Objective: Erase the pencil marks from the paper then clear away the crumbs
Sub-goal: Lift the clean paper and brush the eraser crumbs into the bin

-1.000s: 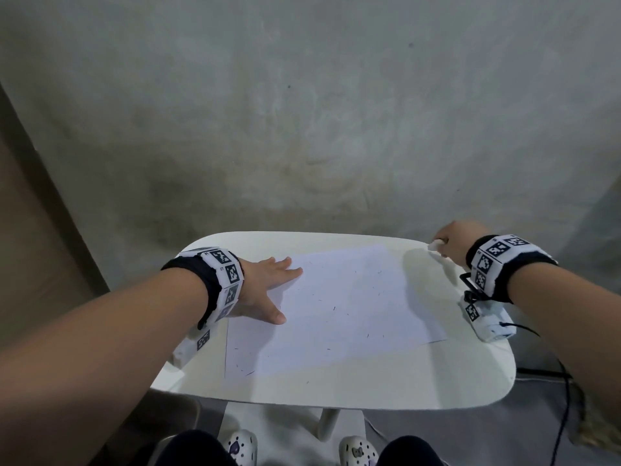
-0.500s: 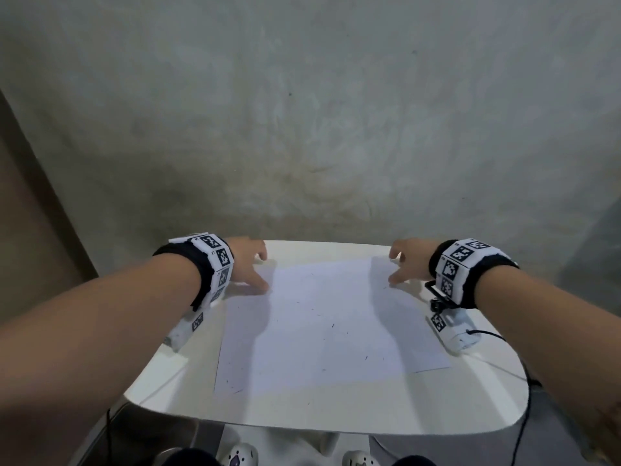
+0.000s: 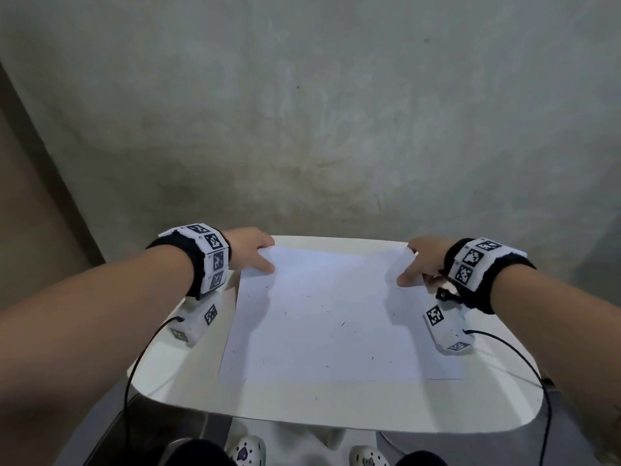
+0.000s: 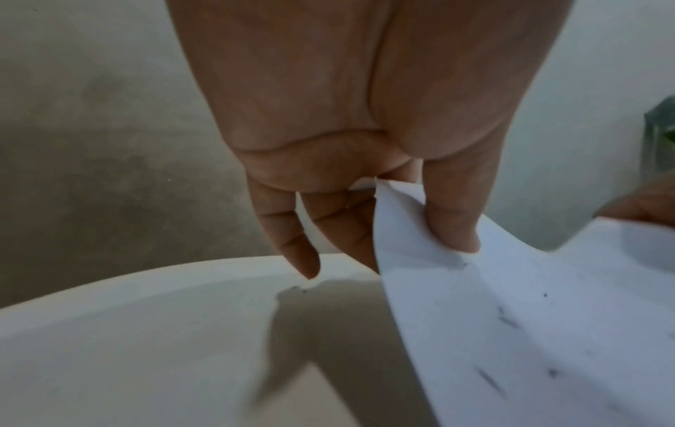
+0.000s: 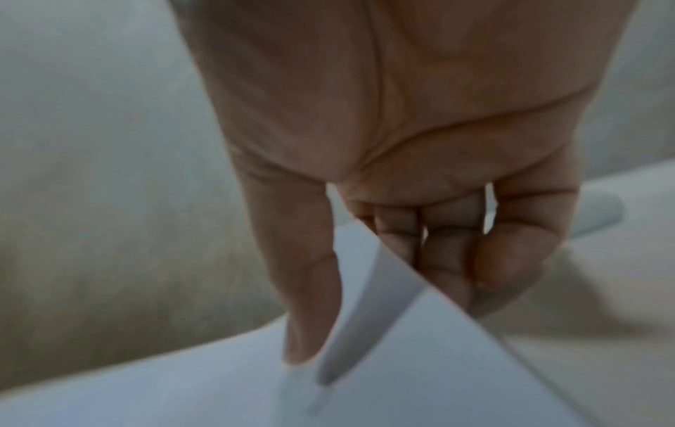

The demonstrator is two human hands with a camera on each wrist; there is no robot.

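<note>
A white sheet of paper [image 3: 336, 317] lies on the small white table [image 3: 336, 408], dotted with several dark eraser crumbs [image 3: 342, 323]. My left hand [image 3: 252, 253] pinches the paper's far left corner, thumb on top and fingers beneath, as the left wrist view shows the paper [image 4: 511, 303] lifted under my thumb [image 4: 453, 219]. My right hand [image 3: 420, 264] pinches the far right corner, which curls up off the table; in the right wrist view the paper [image 5: 383, 332] bends between thumb [image 5: 303, 289] and fingers. A white eraser [image 5: 599, 213] lies on the table beyond my right hand.
The table stands against a grey concrete wall [image 3: 302, 112]. Cables [image 3: 141, 358] hang from both wrist cameras over the table's edges. My shoes [image 3: 247, 452] show below the front edge. A few crumbs lie on the bare table near the front.
Both hands moved from the table to the paper's far corners and took hold of them. The right hand came in from the far right edge. The corners now lift off the table.
</note>
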